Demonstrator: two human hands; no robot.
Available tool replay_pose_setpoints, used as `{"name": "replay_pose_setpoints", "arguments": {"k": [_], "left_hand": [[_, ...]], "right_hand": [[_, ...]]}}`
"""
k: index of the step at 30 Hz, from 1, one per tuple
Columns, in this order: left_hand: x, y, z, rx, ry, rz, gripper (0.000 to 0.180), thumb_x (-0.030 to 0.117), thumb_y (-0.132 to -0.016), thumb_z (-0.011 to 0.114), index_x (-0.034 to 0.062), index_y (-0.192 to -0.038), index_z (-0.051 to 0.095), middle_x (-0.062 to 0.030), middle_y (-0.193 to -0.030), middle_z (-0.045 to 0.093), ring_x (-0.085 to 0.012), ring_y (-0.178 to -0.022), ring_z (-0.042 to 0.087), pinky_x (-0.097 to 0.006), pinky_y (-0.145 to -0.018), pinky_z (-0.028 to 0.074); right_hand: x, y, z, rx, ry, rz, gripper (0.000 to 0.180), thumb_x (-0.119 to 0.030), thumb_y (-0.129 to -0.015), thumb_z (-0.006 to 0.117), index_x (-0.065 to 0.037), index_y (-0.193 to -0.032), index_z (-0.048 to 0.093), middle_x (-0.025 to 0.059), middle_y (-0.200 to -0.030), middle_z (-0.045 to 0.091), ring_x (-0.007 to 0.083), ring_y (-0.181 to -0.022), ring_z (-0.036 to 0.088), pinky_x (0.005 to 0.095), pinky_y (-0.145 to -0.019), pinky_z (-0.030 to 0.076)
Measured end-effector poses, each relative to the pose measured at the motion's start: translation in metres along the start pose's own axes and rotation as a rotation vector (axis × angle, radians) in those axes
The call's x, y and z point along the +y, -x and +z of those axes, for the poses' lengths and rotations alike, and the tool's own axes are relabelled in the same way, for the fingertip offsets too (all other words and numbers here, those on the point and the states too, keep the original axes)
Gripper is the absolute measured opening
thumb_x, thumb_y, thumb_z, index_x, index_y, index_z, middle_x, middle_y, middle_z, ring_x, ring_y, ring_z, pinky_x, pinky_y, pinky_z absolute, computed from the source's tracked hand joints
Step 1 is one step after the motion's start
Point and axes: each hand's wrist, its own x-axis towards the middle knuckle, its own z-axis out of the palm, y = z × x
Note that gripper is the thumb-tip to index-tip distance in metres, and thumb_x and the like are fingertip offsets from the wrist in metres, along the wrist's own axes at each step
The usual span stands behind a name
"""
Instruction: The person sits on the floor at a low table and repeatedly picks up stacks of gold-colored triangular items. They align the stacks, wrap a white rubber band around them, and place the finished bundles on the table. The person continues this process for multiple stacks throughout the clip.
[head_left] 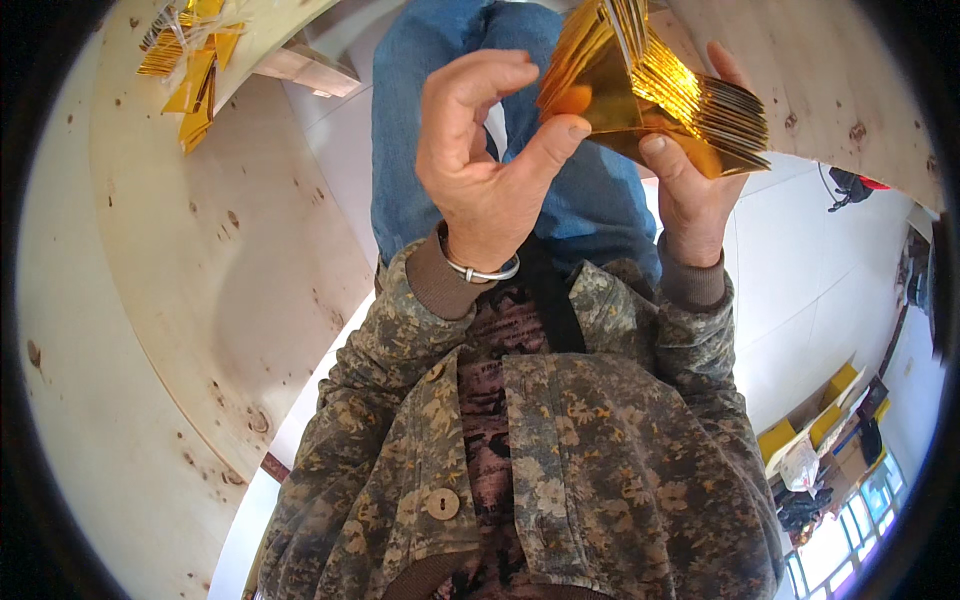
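In front of me, above my knees, is a thick bundle of folded, shiny gold foil sheets [612,95]. Its many thin layers fan out to the left and right around a smooth flat panel. My right hand [692,185] grips the bundle's right side, thumb in front; its other fingers are mostly hidden behind. At the lower left corner my left hand [480,150], with a silver bracelet at the wrist, has its thumb against the foil. Its fingers curve round to the left edge, leaving a gap between them and the thumb.
A pale wooden table [215,330] curves along the left, with more gold foil pieces [200,75] and clear plastic at its far end. Another wooden surface [830,90] is at the far right. Yellow and dark items [825,420] stand lower right, beyond the tiled floor [790,270].
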Motion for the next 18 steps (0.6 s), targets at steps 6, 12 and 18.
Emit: {"name": "replay_pose_setpoints", "arguments": {"k": [6, 12, 18], "left_hand": [[-0.0029, 0.0020, -0.0029, -0.002, -0.047, -0.028, 0.034, 0.000, -0.075, 0.081, 0.0015, -0.103, 0.062, -0.0107, -0.112, 0.058, -0.0175, -0.099, 0.062, -0.028, -0.087, 0.053], [-0.0077, 0.0016, -0.0052, 0.001, -0.032, -0.038, 0.031, 0.000, -0.077, 0.079, 0.0016, -0.102, 0.062, -0.0105, -0.110, 0.060, -0.0166, -0.099, 0.062, -0.028, -0.085, 0.054], [-0.0073, -0.0004, -0.0026, 0.001, 0.049, -0.067, 0.028, 0.000, -0.078, 0.079, 0.0021, -0.100, 0.062, -0.0089, -0.103, 0.064, -0.0162, -0.095, 0.064, -0.027, -0.084, 0.053]], "right_hand": [[0.0009, -0.0017, 0.0107, 0.013, 0.035, -0.011, 0.085, -0.011, -0.071, 0.083, 0.002, -0.140, 0.036, 0.0150, -0.119, 0.057, 0.0233, -0.106, 0.061, 0.0341, -0.094, 0.053], [0.0017, 0.0015, 0.0091, 0.047, 0.208, -0.100, 0.088, -0.008, -0.067, 0.085, 0.002, -0.140, 0.036, 0.0157, -0.122, 0.053, 0.0237, -0.108, 0.060, 0.0328, -0.092, 0.055], [0.0019, -0.0030, 0.0085, 0.005, 0.221, -0.169, 0.090, -0.006, -0.067, 0.085, 0.002, -0.140, 0.034, 0.0169, -0.122, 0.053, 0.0239, -0.109, 0.059, 0.0331, -0.092, 0.055]]}}
